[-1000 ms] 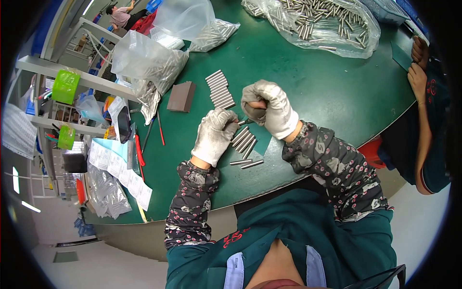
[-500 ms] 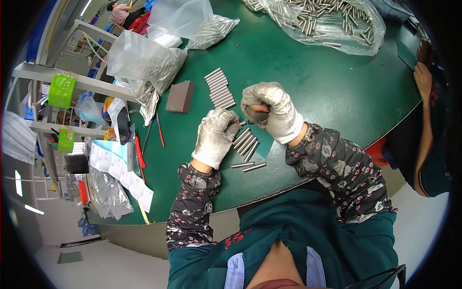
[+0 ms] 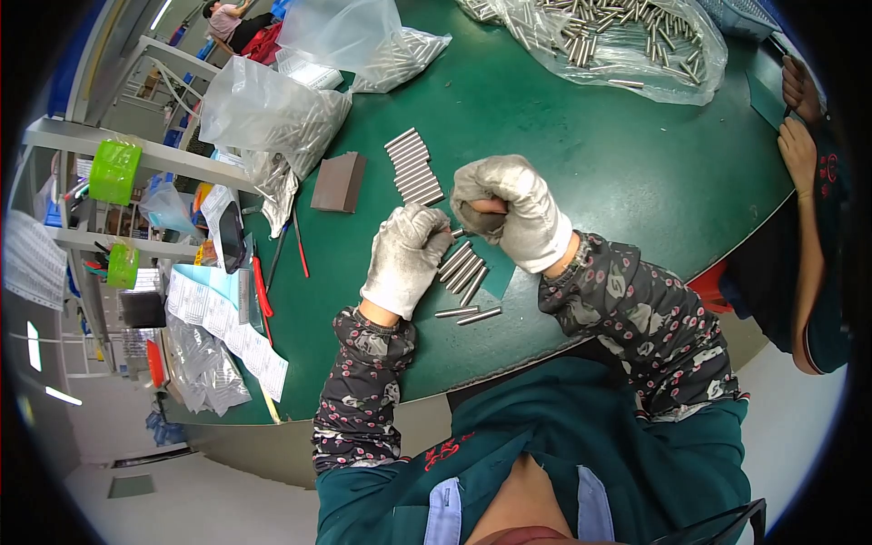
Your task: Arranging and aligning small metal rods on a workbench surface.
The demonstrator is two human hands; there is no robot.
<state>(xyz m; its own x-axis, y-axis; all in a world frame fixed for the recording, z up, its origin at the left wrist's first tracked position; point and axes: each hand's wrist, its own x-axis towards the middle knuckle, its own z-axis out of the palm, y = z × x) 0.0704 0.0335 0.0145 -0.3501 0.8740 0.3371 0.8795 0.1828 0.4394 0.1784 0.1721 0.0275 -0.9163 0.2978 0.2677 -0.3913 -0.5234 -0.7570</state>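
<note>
Both of my hands wear white work gloves over a green table (image 3: 581,163). My left hand (image 3: 411,254) is closed around a short metal rod whose tip pokes out toward the right. My right hand (image 3: 509,211) is a fist touching that rod's end, gripping something dark that I cannot make out. Just below the hands lie several loose metal rods (image 3: 465,272), and two more rods (image 3: 468,314) rest nearer the table edge. A neat row of rods (image 3: 413,167) lies above my left hand.
A brown block (image 3: 339,182) sits left of the rod row. Clear bags of rods (image 3: 272,118) lie at the left and a big open bag (image 3: 618,36) at the back. Another person's arm (image 3: 804,163) rests at the right edge. Red tools (image 3: 262,286) and papers lie left.
My hands stay together at the same spot; the right fist has shifted slightly against the rod in my left hand. The rods on the table have not moved.
</note>
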